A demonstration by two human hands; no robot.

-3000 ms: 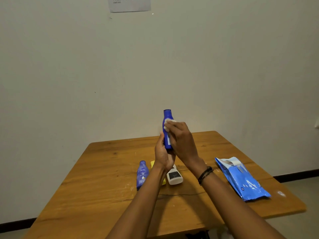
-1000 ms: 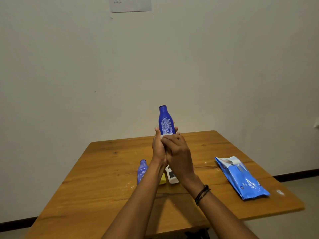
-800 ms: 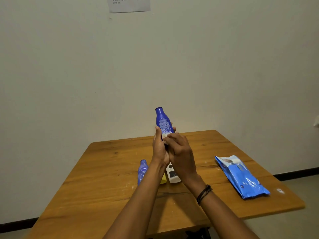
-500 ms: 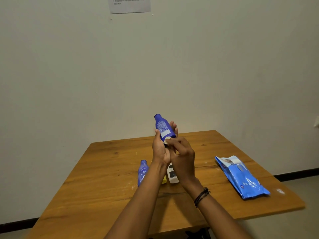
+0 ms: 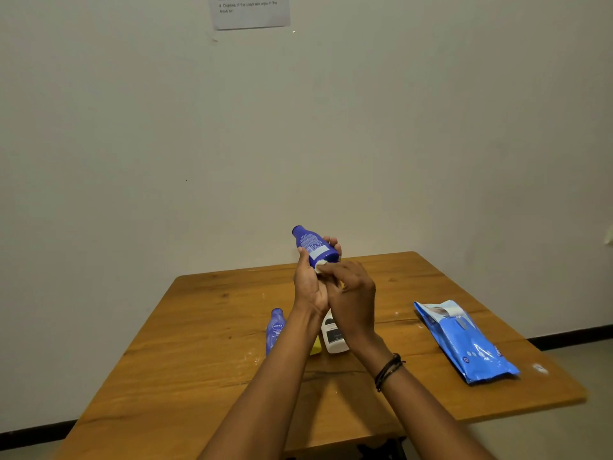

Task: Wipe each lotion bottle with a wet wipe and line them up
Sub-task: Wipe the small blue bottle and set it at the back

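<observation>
head view, single frame.

the left hand (image 5: 310, 283) grips a dark blue lotion bottle (image 5: 313, 245) round its lower body. the thumb lies on the near side and the fingertips (image 5: 332, 242) show past the far side. the bottle is held in the air above the far half of the wooden table (image 5: 199, 343). it is tilted, cap end up and to the left, with the printed back label toward the camera.

the right hand (image 5: 353, 300) has its fingers curled. it pinches a small white wet wipe (image 5: 320, 266) and presses it against the bottle's bottom end, just beside the left thumb. only a corner of the wipe shows; the fingers hide the rest. a dark corded bracelet (image 5: 388, 370) sits on the right wrist.

on the table, under the forearms:
- a smaller blue bottle (image 5: 276, 330) with a round logo, partly covered by the left forearm.
- a white bottle (image 5: 333, 336) with a dark label, to its right, upper part hidden behind the right hand.
- a yellow thing (image 5: 315, 349) between them, mostly covered; cannot tell what it is.

these three sit close together. cannot tell whether they touch.

well apart to the right, a blue pack of wipes (image 5: 464, 343) lies flat on the table, the flap at its far end peeled open. a small white mark (image 5: 539, 368) shows near the table's right edge. a printed sheet of paper (image 5: 250, 9) is stuck high on the pale wall (image 5: 431, 127), cut off by the top of the frame.
</observation>
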